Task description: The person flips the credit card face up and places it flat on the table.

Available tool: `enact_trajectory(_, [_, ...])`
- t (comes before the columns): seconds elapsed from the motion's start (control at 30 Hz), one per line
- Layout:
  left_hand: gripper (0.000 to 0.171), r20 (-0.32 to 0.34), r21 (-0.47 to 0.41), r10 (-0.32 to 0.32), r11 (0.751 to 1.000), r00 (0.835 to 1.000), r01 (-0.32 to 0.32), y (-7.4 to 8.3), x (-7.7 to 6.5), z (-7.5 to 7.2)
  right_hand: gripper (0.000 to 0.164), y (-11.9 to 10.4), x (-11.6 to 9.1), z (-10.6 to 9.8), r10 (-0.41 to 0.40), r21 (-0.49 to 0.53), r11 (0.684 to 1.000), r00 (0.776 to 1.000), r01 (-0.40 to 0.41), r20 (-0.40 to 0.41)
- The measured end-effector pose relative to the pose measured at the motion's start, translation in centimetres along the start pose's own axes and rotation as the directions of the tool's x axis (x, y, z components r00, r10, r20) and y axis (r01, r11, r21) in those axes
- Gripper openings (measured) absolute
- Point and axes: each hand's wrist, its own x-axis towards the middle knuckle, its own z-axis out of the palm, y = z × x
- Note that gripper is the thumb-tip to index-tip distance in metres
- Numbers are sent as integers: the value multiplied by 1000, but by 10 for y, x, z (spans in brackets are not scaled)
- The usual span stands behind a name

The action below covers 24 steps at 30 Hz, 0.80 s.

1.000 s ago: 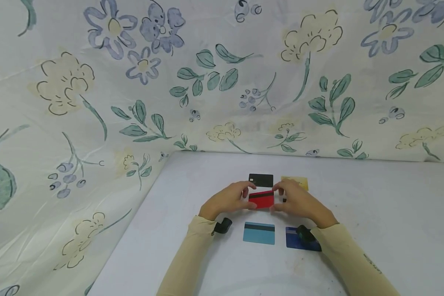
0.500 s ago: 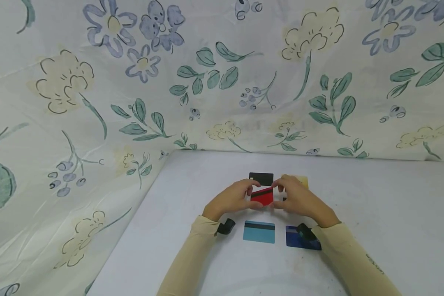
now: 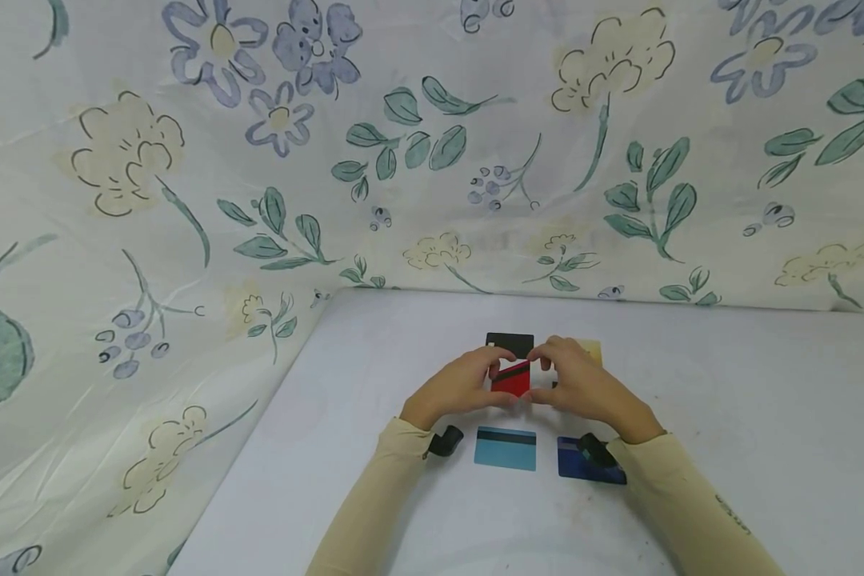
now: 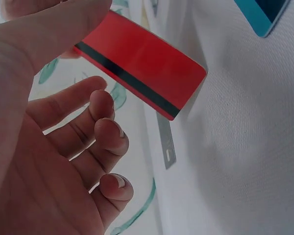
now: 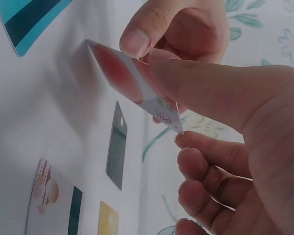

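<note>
Between both hands, a red bank card (image 3: 511,378) with a black magnetic stripe is held tilted above the white table. My left hand (image 3: 454,388) holds its left side, the thumb at the near edge and a forefinger by the far edge. My right hand (image 3: 594,392) grips the right side with thumb and forefinger. In the right wrist view the face of the red card (image 5: 120,76) shows a chip. The other left fingers (image 4: 110,137) hang loosely curled. A black card (image 3: 513,342) lies just beyond the hands, and a yellow card (image 3: 594,352) is partly hidden behind the right hand.
A light blue striped card (image 3: 506,454) lies nearer on the table, with a dark blue card (image 3: 576,468) partly under the right wrist camera. In the right wrist view, a white card (image 5: 51,205) lies below the right hand. Floral cloth (image 3: 432,160) walls the back and left.
The red card has turned and looks narrower and more slanted. My left hand has moved right, closer to the right hand, which has barely moved. The other cards lie where they were.
</note>
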Motion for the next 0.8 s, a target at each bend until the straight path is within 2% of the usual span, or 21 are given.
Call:
enact_trajectory(0.47, [67, 4, 37, -3, 999, 1000, 3, 2, 2, 3, 50, -3, -1, -2, -21, -10, 1000, 1000, 21, -12])
enact_trajectory(0.8, [65, -6, 44, 31, 999, 1000, -30, 5, 2, 3, 50, -6, -2, -4, -25, -34, 999, 999, 24, -24])
